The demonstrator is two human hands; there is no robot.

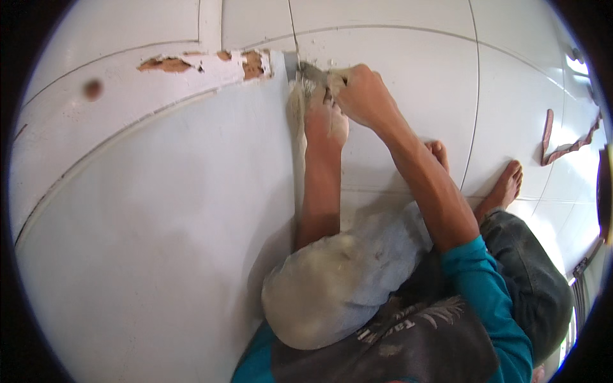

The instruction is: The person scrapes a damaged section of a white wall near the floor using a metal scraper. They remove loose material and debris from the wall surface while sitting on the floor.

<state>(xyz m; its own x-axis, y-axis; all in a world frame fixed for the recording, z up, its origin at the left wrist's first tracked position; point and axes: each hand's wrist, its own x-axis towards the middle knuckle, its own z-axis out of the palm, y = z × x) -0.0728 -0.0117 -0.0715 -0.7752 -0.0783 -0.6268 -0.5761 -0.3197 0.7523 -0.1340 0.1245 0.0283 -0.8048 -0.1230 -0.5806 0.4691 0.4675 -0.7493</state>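
Close to the floor, my right hand (357, 93) is closed around a putty knife (313, 73), whose grey metal blade points left at the base of a white door frame (280, 62). The paint there is broken, and bare reddish-brown patches (253, 65) show beside a grey strip. Just below the knife, my left hand (326, 117) is at the foot of the wall (191, 191), its fingers bent and dusted with pale powder. Whether it holds anything is hidden by the fingers and the right hand.
White crumbs (330, 62) lie on the white floor tiles (412, 62) around the knife. A white panelled door (143, 24) stands beyond the frame. My bare feet (510, 184) are on the tiles. A folded reddish-brown strip (548, 139) lies on the floor at the right.
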